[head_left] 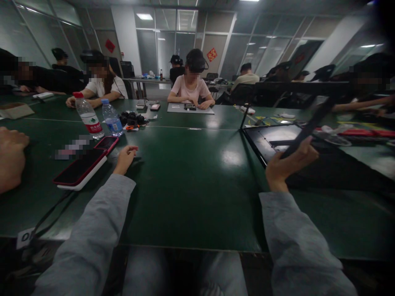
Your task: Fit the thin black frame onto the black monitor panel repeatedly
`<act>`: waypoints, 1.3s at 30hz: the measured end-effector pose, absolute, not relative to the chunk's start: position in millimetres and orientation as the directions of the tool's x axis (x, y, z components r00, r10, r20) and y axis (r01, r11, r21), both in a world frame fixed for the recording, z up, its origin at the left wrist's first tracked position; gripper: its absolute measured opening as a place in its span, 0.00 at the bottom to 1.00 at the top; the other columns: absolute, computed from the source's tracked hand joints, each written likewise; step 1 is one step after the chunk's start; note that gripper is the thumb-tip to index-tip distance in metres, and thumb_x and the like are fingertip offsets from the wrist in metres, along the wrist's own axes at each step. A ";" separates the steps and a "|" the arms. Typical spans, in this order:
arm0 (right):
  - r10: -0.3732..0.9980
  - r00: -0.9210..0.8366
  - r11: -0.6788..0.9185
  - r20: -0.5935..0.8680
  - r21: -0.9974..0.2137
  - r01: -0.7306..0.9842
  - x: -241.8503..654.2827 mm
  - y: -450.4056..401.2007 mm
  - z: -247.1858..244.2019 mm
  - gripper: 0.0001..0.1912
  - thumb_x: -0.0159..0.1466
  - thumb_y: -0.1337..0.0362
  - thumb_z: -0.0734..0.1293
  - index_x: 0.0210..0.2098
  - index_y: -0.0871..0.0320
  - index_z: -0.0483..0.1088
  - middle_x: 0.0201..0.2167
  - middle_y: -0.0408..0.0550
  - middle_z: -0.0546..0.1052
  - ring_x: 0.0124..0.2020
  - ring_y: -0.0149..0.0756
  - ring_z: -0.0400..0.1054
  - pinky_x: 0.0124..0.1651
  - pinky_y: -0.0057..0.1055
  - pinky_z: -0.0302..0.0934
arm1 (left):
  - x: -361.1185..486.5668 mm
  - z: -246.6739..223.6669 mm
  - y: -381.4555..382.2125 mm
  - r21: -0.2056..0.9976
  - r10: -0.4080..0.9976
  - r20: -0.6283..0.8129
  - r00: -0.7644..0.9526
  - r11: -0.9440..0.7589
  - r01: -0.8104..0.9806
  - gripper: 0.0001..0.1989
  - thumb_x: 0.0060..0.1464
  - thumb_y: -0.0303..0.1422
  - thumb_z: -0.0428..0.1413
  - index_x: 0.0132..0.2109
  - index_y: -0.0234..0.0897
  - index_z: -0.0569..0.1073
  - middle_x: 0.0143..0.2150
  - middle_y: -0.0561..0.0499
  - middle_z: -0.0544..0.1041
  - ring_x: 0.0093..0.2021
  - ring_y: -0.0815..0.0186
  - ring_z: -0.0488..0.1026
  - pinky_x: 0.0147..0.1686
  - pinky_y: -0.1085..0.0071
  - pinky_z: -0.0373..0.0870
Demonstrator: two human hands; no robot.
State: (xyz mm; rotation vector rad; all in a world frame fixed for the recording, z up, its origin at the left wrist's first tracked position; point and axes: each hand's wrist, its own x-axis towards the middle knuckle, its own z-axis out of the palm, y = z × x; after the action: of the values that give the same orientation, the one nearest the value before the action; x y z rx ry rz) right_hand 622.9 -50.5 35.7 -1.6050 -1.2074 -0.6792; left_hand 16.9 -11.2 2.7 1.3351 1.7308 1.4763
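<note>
My right hand (290, 162) is closed around a black bar (311, 121), which slants up to the right and meets a level crossbar. The bar seems to belong to a black panel with legs (273, 131) lying on the table; how they join is partly hidden by my hand. A thin upright post (245, 117) stands at the panel's far left corner. My left hand (125, 159) rests low over the green table (191, 185), fingers loosely bent and apart, nothing in them. Just left of it lie a red-edged phone (80, 167) and a smaller dark red-edged piece (106, 142).
A red-capped bottle (89, 117) and a blue-capped bottle (111, 119) stand at the left, beside a black tangled bundle (134, 119). Another person's hand (11, 158) is at the left edge. Opposite, a person (191, 88) works over a grey mat (175, 108).
</note>
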 end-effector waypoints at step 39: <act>0.906 0.127 0.200 0.405 -0.671 0.714 585.0 27.4 -47.4 0.33 0.55 0.63 0.66 0.61 0.57 0.73 0.56 0.59 0.80 0.62 0.56 0.73 0.68 0.59 0.64 | 34.0 15.0 -34.5 0.414 0.884 0.230 -0.406 0.289 0.863 0.22 0.64 0.45 0.55 0.52 0.38 0.86 0.56 0.37 0.83 0.56 0.45 0.79 0.52 0.58 0.73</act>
State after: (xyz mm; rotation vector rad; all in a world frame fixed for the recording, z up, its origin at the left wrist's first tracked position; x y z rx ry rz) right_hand 585.0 27.4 -47.4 -1.5591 -1.6314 0.2857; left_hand 34.0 -34.5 15.0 1.6869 2.4863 0.7537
